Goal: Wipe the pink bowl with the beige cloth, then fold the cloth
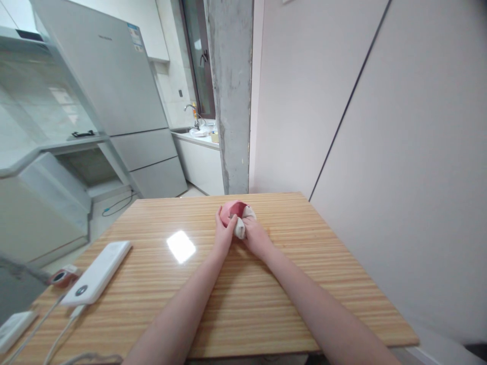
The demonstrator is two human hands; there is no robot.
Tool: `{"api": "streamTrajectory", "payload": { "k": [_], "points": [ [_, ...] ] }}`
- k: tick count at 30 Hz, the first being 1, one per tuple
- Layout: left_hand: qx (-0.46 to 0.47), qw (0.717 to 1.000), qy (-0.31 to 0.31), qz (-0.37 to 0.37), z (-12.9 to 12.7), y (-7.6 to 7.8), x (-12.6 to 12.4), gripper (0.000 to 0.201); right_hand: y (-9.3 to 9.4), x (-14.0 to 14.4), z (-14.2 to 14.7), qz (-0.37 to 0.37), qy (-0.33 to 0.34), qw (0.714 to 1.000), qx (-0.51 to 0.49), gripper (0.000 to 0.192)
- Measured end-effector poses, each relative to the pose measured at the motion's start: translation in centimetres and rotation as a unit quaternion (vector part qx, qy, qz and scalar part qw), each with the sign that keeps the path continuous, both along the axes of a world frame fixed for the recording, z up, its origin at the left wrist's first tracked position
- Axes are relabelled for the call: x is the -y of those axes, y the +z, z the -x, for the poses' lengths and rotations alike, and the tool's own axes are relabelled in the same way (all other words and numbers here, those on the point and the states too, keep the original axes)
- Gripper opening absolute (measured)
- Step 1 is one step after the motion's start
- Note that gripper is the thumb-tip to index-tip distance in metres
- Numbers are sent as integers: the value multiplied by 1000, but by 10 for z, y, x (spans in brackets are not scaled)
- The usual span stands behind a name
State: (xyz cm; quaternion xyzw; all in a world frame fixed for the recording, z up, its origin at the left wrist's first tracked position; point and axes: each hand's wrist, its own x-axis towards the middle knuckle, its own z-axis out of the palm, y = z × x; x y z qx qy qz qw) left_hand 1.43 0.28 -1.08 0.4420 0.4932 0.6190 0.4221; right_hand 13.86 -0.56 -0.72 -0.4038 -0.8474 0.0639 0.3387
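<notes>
Near the far side of the table, my left hand (pixel 223 232) is closed on the left edge of a pink bowl (pixel 229 207), its thumb over the near rim. The bowl is tilted, with part of its darker inside showing. In my right hand (pixel 256 235), fingers bent, is a whitish cloth (pixel 239 229). The cloth lies bunched against the bowl's right side and rim, with one fold hanging between my hands. The right fingertips are hidden by the cloth and the bowl.
The wood-grain table (pixel 289 304) carries a white power bank (pixel 97 274) with cables at the left. Beside it are a reddish-brown round item (pixel 63 278) and a white power strip (pixel 15 327). A white wall (pixel 365 167) stands along the right; a fridge (pixel 110 71) is beyond.
</notes>
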Motion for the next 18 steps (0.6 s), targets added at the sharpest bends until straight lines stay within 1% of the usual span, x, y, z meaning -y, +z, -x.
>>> {"api": "streamTrajectory", "payload": {
  "k": [3, 5, 7, 9, 12, 13, 15, 18],
  "points": [
    [-23, 1000, 3, -16, 8, 6, 1, 56, 0, -1, -1, 10, 12, 1000, 12, 29],
    [-63, 997, 5, -36, 14, 10, -1, 52, 0, -3, -3, 9, 23, 999, 36, 31],
    [-88, 995, -1, -44, 17, 11, -4, 53, 0, -5, -6, 4, 14, 998, 59, 31],
    [-68, 997, -11, -29, 14, 8, -5, 62, 0, -5, -6, -2, -7, 998, 67, 27],
    [-15, 1000, -18, -9, 6, 3, -4, 78, -1, -3, -4, 0, -31, 999, 33, 25],
    [-15, 1000, -16, -10, 3, 1, -3, 79, -2, -2, -2, 3, -34, 999, 14, 27],
    [-41, 999, -3, -12, 1, 0, -1, 72, -4, -2, 0, 13, -24, 1000, -13, 31],
    [-83, 996, 13, -14, 8, 3, -2, 57, -6, -5, 0, 16, 18, 1000, -13, 34]
  ]
}}
